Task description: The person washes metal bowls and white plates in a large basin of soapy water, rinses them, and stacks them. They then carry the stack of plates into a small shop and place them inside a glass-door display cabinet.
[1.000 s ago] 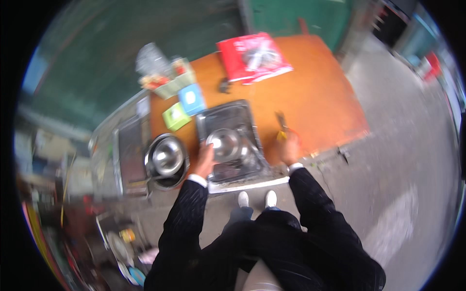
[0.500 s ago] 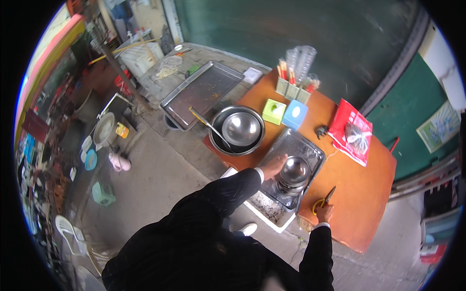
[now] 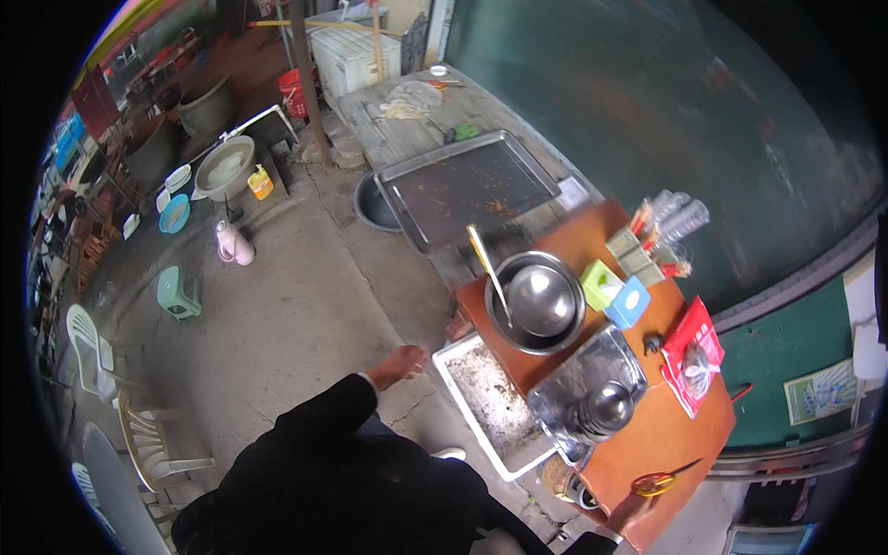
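Hovering empty left hand (image 3: 400, 363) beside tray (image 3: 462, 365).

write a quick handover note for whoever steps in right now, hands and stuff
Left hand: open, empty, in the air over the concrete, off the table.
Right hand: barely seen at the table's near corner, beside the scissors; grip cannot be told.
Things: small bowls stacked in the steel tray; big bowl with ladle beyond it; white tray at the table's edge.
Done: bowls stacked, neither hand on them.
Left: white tray shows dark residue.
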Available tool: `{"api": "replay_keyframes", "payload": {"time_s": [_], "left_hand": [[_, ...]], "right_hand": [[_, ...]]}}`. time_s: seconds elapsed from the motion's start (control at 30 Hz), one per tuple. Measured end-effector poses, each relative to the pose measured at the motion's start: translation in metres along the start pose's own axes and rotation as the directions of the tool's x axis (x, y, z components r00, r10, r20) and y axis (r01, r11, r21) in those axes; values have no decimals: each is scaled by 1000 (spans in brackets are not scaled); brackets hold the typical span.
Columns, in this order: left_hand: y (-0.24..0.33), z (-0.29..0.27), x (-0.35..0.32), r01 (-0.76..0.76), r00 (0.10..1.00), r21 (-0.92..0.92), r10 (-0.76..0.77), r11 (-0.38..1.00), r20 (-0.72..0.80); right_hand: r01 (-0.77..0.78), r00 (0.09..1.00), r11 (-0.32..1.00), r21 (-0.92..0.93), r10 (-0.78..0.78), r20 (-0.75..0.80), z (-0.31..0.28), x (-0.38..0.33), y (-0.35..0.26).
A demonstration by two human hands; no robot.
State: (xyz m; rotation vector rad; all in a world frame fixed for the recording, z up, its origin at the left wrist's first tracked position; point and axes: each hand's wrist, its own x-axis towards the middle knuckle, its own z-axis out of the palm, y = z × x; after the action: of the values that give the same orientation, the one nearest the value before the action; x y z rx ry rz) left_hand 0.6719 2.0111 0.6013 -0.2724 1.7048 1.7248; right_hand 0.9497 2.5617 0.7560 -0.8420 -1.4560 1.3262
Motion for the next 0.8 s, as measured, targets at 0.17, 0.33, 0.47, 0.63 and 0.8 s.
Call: {"api": "replay_keyframes", "payload": {"time_s": [0.17,0.33,0.47,0.63,0.8], "left_hand": [[-24,-186,-51,10,935,-138,-59,990,-350],[-4,-314,-91,-161,862,-94,93,983,-499],[1,-382,-116,-339,801,-195,173,920,-574],[-40,-436,-152,-327,681,-282,17,902,-732],[-107,-497,-193,-288,483,-433,-261,854,-836]], "right_hand": [[148,946,989,-10,-139,293,189,-82,-114],[-178,669,981,74,65,740,437,-217,-120],[-662,-20,725,-192,239,971,607,-356,-47],[-487,-230,667,-564,525,819,754,-478,50],[-440,76,782,-442,523,849,945,-495,113]]}}
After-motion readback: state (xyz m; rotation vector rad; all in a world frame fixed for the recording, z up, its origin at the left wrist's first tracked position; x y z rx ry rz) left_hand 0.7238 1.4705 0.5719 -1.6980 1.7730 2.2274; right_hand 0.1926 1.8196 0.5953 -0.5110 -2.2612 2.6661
